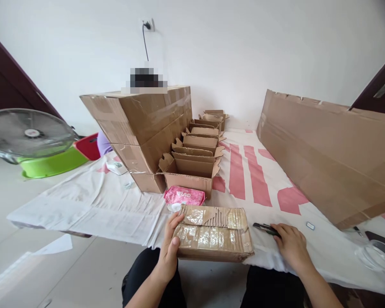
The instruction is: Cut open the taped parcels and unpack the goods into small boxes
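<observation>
A small cardboard box (213, 239), sealed with clear shiny tape, lies at the table's front edge. Its top flap is ragged and corrugated along one stretch. My left hand (171, 246) grips the box's left end, thumb on the near side. To the right of the box, my right hand (291, 244) is closed on a black utility knife (265, 229), low over the white cloth, with the tip pointing left toward the box. Behind the box sits a pink soft packet (184, 196).
Open cardboard boxes (189, 182) stand in a row behind the packet, beside stacked large cartons (147, 128). A big cardboard panel (327, 154) leans at the right. Clear tape rolls (372, 256) lie at the right edge. A fan (32, 132) stands at the left.
</observation>
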A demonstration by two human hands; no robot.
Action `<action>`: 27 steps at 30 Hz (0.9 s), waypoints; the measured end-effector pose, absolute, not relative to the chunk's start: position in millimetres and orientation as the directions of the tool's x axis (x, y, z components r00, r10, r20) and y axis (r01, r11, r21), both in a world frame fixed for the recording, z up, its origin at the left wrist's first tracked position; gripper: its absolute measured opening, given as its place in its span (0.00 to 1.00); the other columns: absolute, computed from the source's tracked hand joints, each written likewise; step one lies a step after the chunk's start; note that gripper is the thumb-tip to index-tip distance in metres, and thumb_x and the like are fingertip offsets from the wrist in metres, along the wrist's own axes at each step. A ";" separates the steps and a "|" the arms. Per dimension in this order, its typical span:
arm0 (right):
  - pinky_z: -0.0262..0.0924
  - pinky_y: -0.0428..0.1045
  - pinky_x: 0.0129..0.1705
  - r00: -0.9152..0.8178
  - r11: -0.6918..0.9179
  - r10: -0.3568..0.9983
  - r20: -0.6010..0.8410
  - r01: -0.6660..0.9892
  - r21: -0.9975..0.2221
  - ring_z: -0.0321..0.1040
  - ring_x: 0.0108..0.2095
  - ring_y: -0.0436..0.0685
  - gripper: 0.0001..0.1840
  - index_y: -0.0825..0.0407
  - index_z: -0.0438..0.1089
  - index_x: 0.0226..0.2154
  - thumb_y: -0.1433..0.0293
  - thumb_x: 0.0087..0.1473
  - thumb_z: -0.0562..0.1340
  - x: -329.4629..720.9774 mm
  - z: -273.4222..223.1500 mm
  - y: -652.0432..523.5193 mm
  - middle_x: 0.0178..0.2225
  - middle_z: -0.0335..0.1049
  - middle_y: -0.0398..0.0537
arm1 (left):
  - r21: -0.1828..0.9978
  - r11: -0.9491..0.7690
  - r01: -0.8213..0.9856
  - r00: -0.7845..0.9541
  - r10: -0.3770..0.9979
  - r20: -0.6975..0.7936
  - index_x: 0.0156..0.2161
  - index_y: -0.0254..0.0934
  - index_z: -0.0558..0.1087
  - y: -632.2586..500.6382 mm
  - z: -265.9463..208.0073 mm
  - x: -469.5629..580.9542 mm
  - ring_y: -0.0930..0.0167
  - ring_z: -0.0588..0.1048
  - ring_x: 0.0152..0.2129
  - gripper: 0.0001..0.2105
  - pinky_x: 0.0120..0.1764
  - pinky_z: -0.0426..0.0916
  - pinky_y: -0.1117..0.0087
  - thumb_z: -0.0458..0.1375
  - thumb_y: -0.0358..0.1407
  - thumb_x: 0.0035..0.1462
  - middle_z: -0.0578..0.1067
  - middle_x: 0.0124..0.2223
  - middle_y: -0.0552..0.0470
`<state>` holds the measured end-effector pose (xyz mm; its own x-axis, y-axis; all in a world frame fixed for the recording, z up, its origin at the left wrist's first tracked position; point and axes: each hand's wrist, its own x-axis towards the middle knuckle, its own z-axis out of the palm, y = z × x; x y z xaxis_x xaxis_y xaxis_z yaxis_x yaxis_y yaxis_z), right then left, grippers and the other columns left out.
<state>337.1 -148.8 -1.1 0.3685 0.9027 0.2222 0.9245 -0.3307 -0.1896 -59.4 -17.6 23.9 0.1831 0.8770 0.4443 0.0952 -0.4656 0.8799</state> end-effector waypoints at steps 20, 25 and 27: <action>0.65 0.52 0.37 -0.561 0.557 0.590 0.581 0.803 0.210 0.70 0.36 0.56 0.15 0.55 0.71 0.46 0.80 0.62 0.53 177.5 167.1 -66.4 0.38 0.74 0.51 | 0.916 -0.392 -0.089 0.200 0.893 0.402 0.65 0.41 0.55 -22.5 26.2 -51.1 0.54 0.56 0.64 0.29 0.64 0.49 0.49 0.45 0.52 0.65 0.58 0.66 0.42; 0.61 0.53 0.34 -0.645 0.578 0.553 0.528 0.753 0.314 0.68 0.33 0.57 0.16 0.56 0.72 0.45 0.82 0.60 0.53 154.4 168.7 -50.5 0.35 0.74 0.51 | 0.926 -0.352 -0.135 0.170 0.913 0.372 0.65 0.40 0.53 -25.5 32.2 -48.8 0.55 0.57 0.63 0.30 0.63 0.50 0.50 0.47 0.52 0.64 0.59 0.66 0.42; 0.60 0.53 0.34 -0.666 0.581 0.527 0.528 0.736 0.348 0.67 0.33 0.57 0.16 0.56 0.72 0.44 0.82 0.60 0.53 152.5 168.1 -48.5 0.35 0.74 0.51 | 0.923 -0.361 -0.136 0.194 0.904 0.382 0.65 0.40 0.54 -25.7 34.6 -49.3 0.56 0.58 0.63 0.28 0.62 0.53 0.52 0.46 0.51 0.65 0.60 0.66 0.42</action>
